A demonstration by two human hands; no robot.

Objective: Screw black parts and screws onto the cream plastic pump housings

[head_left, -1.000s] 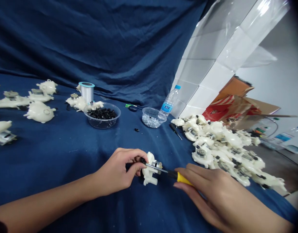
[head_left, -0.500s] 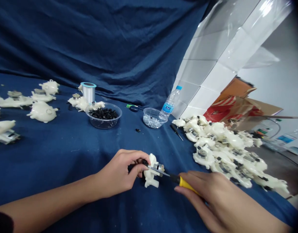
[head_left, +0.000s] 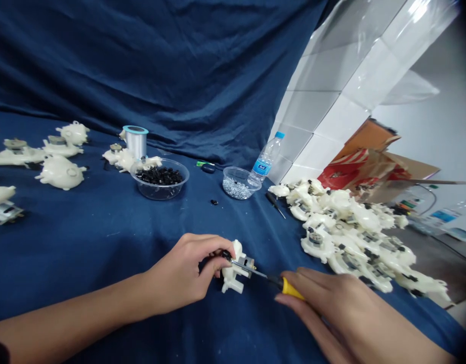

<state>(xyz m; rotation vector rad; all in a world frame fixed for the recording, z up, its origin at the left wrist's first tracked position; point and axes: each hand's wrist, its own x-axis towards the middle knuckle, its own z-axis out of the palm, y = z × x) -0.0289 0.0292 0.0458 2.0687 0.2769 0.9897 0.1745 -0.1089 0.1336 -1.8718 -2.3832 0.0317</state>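
My left hand (head_left: 197,265) pinches a small black piece (head_left: 226,254) between thumb and forefinger. Right beside those fingertips is a white plastic housing (head_left: 233,281) with a silver motor (head_left: 249,265) on its right side; whether the other fingers also grip it is hidden. My right hand (head_left: 331,306) is closed round the yellow and black handle of a screwdriver (head_left: 291,288). Its metal shaft passes in front of the motor, and the tip meets the black piece at my left fingertips. The exact contact at the tip is too small to make out.
A clear bowl of black pieces (head_left: 159,188), a bowl of screws (head_left: 238,189) and a water bottle (head_left: 263,161) stand farther back. Many white housings (head_left: 354,232) are heaped at right, others (head_left: 61,173) lie left. Another screwdriver (head_left: 275,203) and a wire spool (head_left: 136,141) are behind.
The white housing and motor have shifted and turned slightly to the left beside my left hand. The screwdriver stays at the black piece. The view has turned slightly.
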